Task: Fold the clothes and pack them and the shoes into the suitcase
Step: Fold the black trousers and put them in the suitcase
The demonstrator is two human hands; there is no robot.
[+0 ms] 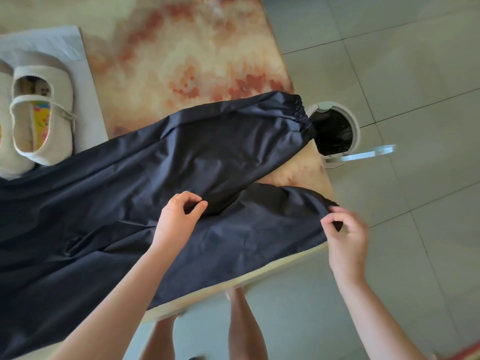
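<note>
My right hand (346,236) grip pinches the near leg's elastic cuff at the counter's right edge; my left hand (179,216) grip pinches fabric mid-leg. Dark trousers (124,203) lie spread across the counter (194,61), legs pointing right. Cream shoes (39,118) far left, touching the trousers.
</note>
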